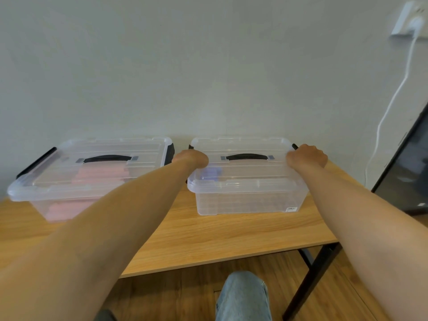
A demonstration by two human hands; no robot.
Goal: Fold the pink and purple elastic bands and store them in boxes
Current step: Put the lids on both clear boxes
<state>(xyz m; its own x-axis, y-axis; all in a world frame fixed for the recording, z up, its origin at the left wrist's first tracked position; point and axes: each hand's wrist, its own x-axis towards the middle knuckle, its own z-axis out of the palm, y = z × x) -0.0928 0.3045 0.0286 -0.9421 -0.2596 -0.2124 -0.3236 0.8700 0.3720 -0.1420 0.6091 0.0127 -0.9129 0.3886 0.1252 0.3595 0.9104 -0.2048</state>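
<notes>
With both lidded, pink bands [97, 176] at 9 o'clock, purple bands [210, 174] inside; your left hand [192, 158] and right hand [308, 156] curl on the right box [247, 200] ends; only latching seems left.

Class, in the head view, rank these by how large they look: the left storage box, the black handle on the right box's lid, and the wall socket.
1. Left storage box, clearly largest.
2. Black handle and wall socket: they look alike, and the socket sits farther off, so I won't rank them.

I count two clear lidded boxes on my bench [208, 237], one holding pink bands [99, 176], the other purple bands [212, 173]. Each lid has one black handle. Both my hands are out: left hand [192, 159], right hand [308, 156].
</notes>
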